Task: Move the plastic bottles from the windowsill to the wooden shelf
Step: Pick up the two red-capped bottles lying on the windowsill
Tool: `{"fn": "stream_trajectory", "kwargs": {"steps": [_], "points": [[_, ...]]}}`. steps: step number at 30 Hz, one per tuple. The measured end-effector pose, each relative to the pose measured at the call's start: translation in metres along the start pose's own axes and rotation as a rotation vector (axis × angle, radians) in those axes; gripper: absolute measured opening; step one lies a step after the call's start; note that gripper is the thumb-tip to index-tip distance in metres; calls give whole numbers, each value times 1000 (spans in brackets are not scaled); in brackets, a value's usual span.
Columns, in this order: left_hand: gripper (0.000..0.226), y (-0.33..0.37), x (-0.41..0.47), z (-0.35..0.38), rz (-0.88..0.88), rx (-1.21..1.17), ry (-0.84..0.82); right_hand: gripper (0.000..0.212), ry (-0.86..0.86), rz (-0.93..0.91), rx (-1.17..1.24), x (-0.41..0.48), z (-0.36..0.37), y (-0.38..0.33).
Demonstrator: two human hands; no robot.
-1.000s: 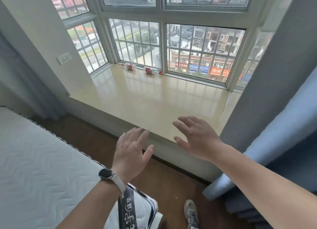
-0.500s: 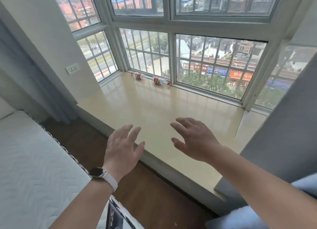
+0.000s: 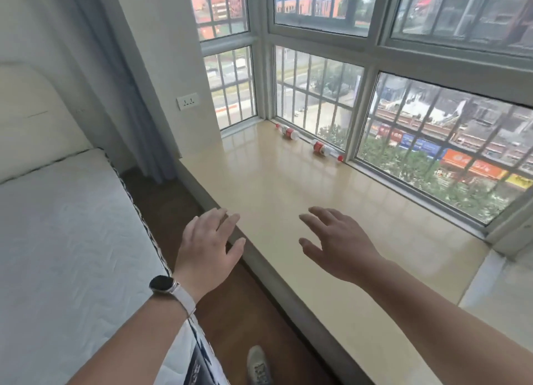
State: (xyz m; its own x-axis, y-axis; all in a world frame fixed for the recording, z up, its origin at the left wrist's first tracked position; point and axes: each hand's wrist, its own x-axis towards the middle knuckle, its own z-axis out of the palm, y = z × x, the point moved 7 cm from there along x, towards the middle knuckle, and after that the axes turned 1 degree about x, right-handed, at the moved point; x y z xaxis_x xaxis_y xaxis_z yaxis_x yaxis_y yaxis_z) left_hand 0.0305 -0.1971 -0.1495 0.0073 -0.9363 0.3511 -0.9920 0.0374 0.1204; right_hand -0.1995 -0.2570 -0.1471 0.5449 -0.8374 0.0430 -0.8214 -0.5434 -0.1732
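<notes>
plastic bottles [image 3: 305, 142] nearer now (2, lying); left hand [image 3: 207, 249], right hand [image 3: 337, 246] grips spread.

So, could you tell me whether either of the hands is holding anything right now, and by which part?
Nothing is held: the left hand and right hand are open and empty; both bottles lie by the window.

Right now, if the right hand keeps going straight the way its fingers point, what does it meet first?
Nothing close. The right hand is open above the bare windowsill, fingers aimed toward the far left corner. Carried on, that line probably reaches the left bottle by the window, though depth is hard to judge.
</notes>
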Motion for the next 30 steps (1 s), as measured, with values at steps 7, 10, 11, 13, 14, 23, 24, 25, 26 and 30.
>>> {"fn": "stream_trajectory", "kwargs": {"steps": [7, 10, 11, 13, 14, 23, 24, 25, 26, 30], "points": [[53, -89, 59, 31, -69, -19, -42, 56, -40, -30, -27, 115, 19, -21], [51, -120, 89, 42, -64, -25, -39, 57, -24, -45, -40, 164, 19, -31], [50, -129, 98, 46, -57, -28, -38, 56, -19, -43, -39, 178, 20, -34], [48, -145, 113, 51, -48, -34, -45, 55, -17, -43, -38, 202, 24, -41], [47, -152, 119, 51, -47, -30, -43, 55, -22, -47, -40, 212, 26, -45], [48, -215, 162, 58, -85, 5, -55, 54, -15, -96, -77, 289, 22, -54], [48, -219, 166, 59, -86, 11, -52, 54, -13, -101, -76, 297, 24, -56], [48, -223, 170, 61, -86, 17, -51, 53, -14, -105, -73, 305, 26, -58], [48, -227, 175, 63, -86, 22, -53, 53, -16, -109, -67, 313, 30, -60], [48, -250, 201, 73, -106, 37, -63, 54, -36, -144, -46, 354, 46, -68]]}}
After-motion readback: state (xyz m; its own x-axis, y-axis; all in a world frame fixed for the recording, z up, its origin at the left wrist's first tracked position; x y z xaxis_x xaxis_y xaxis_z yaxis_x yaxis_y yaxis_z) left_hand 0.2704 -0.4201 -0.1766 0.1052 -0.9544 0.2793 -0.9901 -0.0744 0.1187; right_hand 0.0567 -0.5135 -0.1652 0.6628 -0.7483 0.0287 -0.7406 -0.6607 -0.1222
